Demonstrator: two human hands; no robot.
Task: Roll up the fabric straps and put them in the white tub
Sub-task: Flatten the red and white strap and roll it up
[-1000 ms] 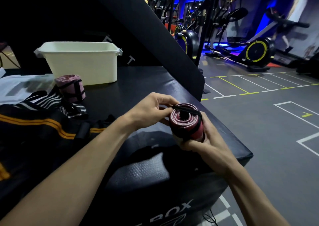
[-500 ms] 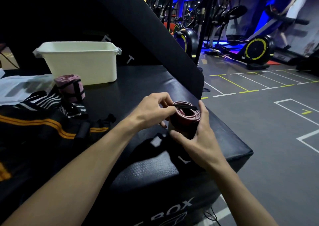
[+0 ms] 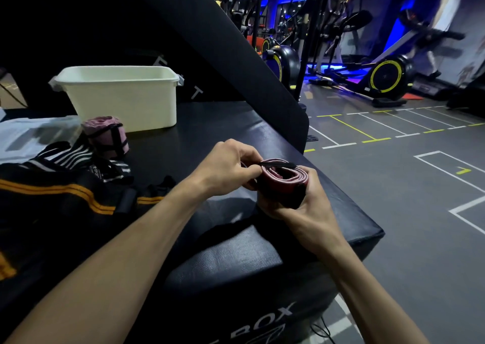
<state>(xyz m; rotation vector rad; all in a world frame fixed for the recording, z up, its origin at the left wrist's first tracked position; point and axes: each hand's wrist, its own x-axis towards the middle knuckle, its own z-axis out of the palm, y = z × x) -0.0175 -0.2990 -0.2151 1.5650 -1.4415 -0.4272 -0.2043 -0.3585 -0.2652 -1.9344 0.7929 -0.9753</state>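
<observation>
A dark red rolled strap stands on end near the right edge of the black box top. My right hand wraps around its lower side. My left hand pinches the thin black band across the roll's top. A pink rolled strap bound with black bands stands to the left, just in front of the white tub. Black-and-white striped straps and black ones with orange stripes lie loose at the left.
A slanted black pad rises behind the tub. White cloth lies at the far left. The box edge drops to the grey gym floor on the right, with exercise bikes beyond.
The red roll has tipped from facing me to standing end-up and sunk lower onto the box. My right hand slid down around it while my left kept hold of the black band.
</observation>
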